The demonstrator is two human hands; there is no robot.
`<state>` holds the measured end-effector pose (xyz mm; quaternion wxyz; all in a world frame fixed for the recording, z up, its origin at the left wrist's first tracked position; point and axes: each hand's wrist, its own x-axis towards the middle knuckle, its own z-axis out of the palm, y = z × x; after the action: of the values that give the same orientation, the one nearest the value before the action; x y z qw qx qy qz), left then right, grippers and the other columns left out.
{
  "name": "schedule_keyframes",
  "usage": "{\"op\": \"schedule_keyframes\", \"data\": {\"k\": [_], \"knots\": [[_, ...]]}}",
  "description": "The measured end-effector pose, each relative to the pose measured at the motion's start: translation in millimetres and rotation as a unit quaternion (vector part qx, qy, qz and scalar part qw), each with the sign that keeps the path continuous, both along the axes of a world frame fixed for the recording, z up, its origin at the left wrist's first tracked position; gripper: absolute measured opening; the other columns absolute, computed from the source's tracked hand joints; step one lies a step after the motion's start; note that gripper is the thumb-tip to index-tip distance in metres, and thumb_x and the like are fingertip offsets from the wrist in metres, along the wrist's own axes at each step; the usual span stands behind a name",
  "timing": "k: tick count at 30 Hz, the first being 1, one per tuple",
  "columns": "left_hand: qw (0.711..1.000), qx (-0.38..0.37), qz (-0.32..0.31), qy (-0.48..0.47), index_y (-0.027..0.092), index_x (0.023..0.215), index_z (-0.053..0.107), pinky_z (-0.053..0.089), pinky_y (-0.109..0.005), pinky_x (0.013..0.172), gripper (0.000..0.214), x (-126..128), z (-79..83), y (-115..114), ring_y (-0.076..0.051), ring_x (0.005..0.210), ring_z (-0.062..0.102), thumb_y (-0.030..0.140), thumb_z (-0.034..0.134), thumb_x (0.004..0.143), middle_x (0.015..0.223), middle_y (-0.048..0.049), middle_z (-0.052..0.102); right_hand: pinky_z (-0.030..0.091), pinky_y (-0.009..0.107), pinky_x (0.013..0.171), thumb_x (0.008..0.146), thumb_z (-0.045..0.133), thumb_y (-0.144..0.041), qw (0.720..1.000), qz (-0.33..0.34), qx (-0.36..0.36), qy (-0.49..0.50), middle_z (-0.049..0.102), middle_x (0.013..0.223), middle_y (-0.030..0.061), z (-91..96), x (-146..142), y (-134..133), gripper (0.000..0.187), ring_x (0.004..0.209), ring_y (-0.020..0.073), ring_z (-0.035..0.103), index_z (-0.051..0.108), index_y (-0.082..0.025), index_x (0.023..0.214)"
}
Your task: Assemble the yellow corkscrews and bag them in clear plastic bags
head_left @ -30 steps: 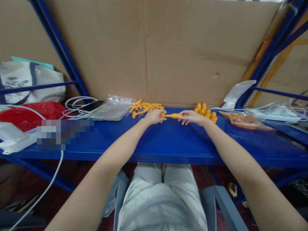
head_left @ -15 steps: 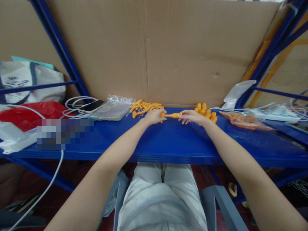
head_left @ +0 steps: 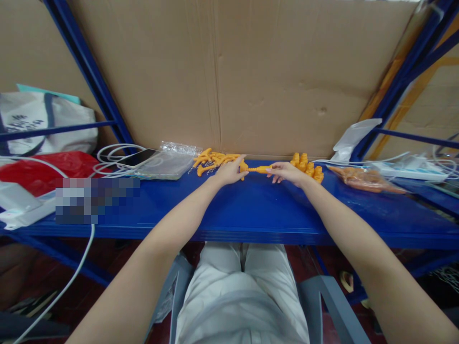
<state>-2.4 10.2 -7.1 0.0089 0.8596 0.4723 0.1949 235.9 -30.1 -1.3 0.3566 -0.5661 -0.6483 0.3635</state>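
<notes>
Both hands meet at the back of a blue shelf [head_left: 251,210] on one slim orange plastic piece [head_left: 256,169] that spans the gap between them. My left hand [head_left: 231,173] grips its left end, thumb up. My right hand [head_left: 287,172] pinches its right end with curled fingers. A loose heap of long orange pieces with small chains [head_left: 215,160] lies just behind my left hand. Behind my right hand sits a cluster of short orange pieces [head_left: 307,167].
A clear plastic bag [head_left: 168,162], a phone and coiled white cables [head_left: 118,160] lie at the left, with a red bag [head_left: 39,172] beyond. At the right are a bag of brownish pieces [head_left: 362,179] and a white power strip [head_left: 405,169]. Cardboard backs the shelf.
Both hands have shifted slightly toward the back of the shelf with the orange piece still between them. My left thumb has lifted.
</notes>
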Motion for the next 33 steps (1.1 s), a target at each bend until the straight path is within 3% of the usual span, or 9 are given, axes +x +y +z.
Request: {"op": "schedule_keyframes", "data": {"k": [4,8,11,14,18,22,27,33], "knots": [[1.000,0.011,0.020,0.010,0.014,0.151,0.041,0.048,-0.036,0.104,0.061,-2,-0.1,2,-0.027,0.123,0.063,0.036,0.055,0.095,0.130,-0.0140,0.068,0.043,0.018,0.046,0.092,0.068,-0.036,0.997,-0.076,0.018,-0.029,0.075,0.094,0.0116,-0.7,5,4,0.022,0.053,0.0083,0.061,0.068,-0.014,0.094],[0.996,0.025,0.065,0.062,0.018,0.140,0.055,0.041,-0.040,0.113,0.049,-8,-1.1,5,-0.029,0.135,0.053,0.034,0.055,0.094,0.145,-0.0128,0.058,0.051,0.029,0.055,0.089,0.069,-0.044,0.983,-0.161,0.052,-0.071,0.072,0.091,0.0144,-4.7,14,13,0.032,0.061,0.0182,0.067,0.069,-0.014,0.101],[0.984,-0.010,0.132,0.119,0.017,0.147,0.048,0.038,-0.047,0.115,0.058,-10,1.0,3,-0.034,0.140,0.046,0.038,0.056,0.093,0.152,-0.0152,0.051,0.054,0.039,0.069,0.090,0.066,-0.042,0.958,-0.212,0.111,-0.156,0.072,0.096,0.0167,-7.7,21,18,0.036,0.080,0.0281,0.071,0.068,-0.014,0.112],[0.972,-0.053,0.167,0.154,0.018,0.153,0.040,0.035,-0.051,0.117,0.064,-11,4.2,-2,-0.036,0.146,0.037,0.044,0.049,0.096,0.161,-0.0155,0.039,0.052,0.042,0.085,0.089,0.065,-0.037,0.922,-0.239,0.181,-0.246,0.071,0.110,0.0168,-8.0,23,18,0.034,0.103,0.0321,0.068,0.066,-0.016,0.116],[0.965,-0.085,0.176,0.174,0.019,0.155,0.038,0.031,-0.052,0.120,0.063,-9,6.2,-3,-0.036,0.151,0.028,0.047,0.042,0.099,0.166,-0.0130,0.029,0.050,0.042,0.092,0.091,0.060,-0.035,0.892,-0.246,0.195,-0.326,0.071,0.118,0.0170,-4.8,20,13,0.035,0.112,0.0321,0.064,0.062,-0.016,0.120],[0.964,-0.090,0.176,0.180,0.023,0.153,0.042,0.030,-0.055,0.120,0.059,-9,4.2,0,-0.036,0.152,0.026,0.048,0.038,0.100,0.166,-0.0099,0.029,0.050,0.042,0.091,0.094,0.057,-0.037,0.875,-0.262,0.150,-0.379,0.072,0.117,0.0172,-2.2,16,8,0.035,0.113,0.0332,0.066,0.064,-0.016,0.120],[0.971,-0.068,0.187,0.134,0.024,0.153,0.041,0.034,-0.060,0.116,0.059,-16,1.0,7,-0.039,0.148,0.034,0.038,0.048,0.096,0.162,-0.0157,0.037,0.051,0.045,0.091,0.095,0.057,-0.043,0.875,-0.221,0.086,-0.421,0.072,0.113,0.0203,-2.5,17,8,0.034,0.112,0.0361,0.067,0.072,-0.017,0.111],[0.973,-0.036,0.198,0.113,0.023,0.139,0.059,0.044,-0.055,0.107,0.051,-22,3.1,14,-0.035,0.132,0.056,0.015,0.051,0.089,0.139,-0.0185,0.062,0.051,0.043,0.092,0.095,0.058,-0.036,0.883,-0.159,0.103,-0.430,0.074,0.111,0.0182,-6.9,20,16,0.030,0.111,0.0334,0.068,0.074,-0.017,0.112]]}}
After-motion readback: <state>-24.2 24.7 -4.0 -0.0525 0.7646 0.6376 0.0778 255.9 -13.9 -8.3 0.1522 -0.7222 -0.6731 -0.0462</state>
